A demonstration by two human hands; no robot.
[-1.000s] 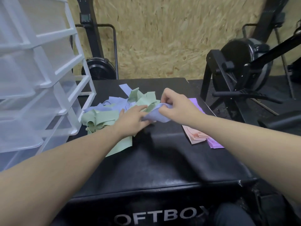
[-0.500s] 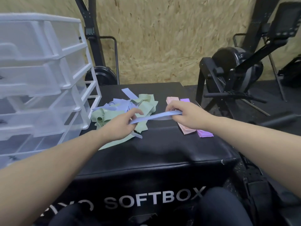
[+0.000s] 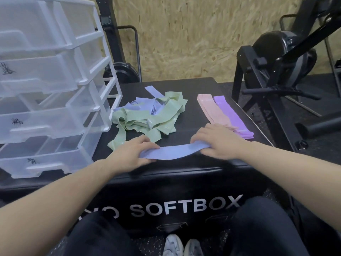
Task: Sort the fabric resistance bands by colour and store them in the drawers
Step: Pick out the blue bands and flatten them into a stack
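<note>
A blue fabric band lies stretched flat near the front edge of the black soft box. My left hand pinches its left end and my right hand grips its right end. Behind it sits a tangled pile of green bands mixed with more blue bands. To the right lie a flat stack of pink bands and a flat stack of purple bands. A white plastic drawer unit stands on the left of the box, its drawers pulled out by different amounts.
Black rowing-type gym machines stand at the right and behind the box. A chipboard wall closes the back. My knees and shoes are below the box front.
Both hands pulled a blue band out of the pile, drew it toward me and laid it stretched flat near the box's front edge. The camera tilted down.
</note>
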